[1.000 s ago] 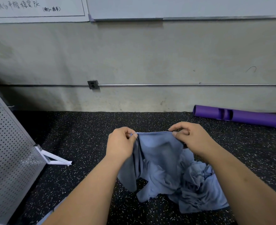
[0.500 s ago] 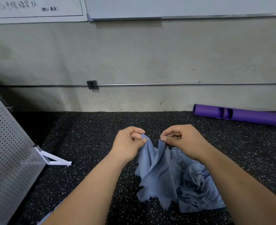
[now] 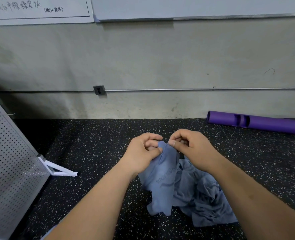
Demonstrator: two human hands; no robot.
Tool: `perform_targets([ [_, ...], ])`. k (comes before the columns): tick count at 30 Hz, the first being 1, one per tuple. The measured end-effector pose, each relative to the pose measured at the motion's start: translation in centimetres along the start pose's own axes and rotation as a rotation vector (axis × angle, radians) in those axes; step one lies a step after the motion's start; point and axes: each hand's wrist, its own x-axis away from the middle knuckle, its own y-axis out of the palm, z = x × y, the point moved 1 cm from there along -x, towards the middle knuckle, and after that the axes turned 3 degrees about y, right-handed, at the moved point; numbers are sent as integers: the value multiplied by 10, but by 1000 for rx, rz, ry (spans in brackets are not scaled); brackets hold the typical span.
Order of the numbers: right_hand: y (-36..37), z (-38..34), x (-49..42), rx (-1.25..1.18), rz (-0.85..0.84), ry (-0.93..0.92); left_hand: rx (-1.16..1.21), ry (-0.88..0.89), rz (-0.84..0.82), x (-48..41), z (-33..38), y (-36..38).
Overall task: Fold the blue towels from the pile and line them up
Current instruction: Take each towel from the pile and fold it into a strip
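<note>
Both hands lift one blue-grey cloth towel (image 3: 162,179) by its top hem, close together, so it hangs in a narrow drape, likely to find its corners. The left hand (image 3: 143,153) pinches the hem between thumb and fingers; the right hand (image 3: 191,149) seems to pinch it too (fingertips partly hidden). The crumpled pile of blue towels (image 3: 210,201) lies just right, on the black speckled rubber floor (image 3: 91,153). Floor runs left to a perforated grey metal panel (image 3: 8,153), offering room for a row; a purple foam tube (image 3: 255,122) lies far right.
</note>
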Motion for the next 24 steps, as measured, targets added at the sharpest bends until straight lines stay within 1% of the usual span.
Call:
perform_targets([
  [3,3,-1,0,-36,25,-15,-15,27,-50,2,3,2],
  [6,7,2,-1,-11,72,-23,1,48,-96,4,5,5],
  [12,9,2,-1,-29,138,-30,74,64,-87,5,10,8],
  [16,7,4,-1,-100,68,10,6,121,-70,4,7,6],
  [19,3,9,-1,-72,-44,30,-60,161,-56,3,6,6],
  [21,1,11,0,-66,-89,47,-127,189,-38,4,5,8],
  [24,0,14,1,-75,-61,81,-200,212,-5,4,4,11],
])
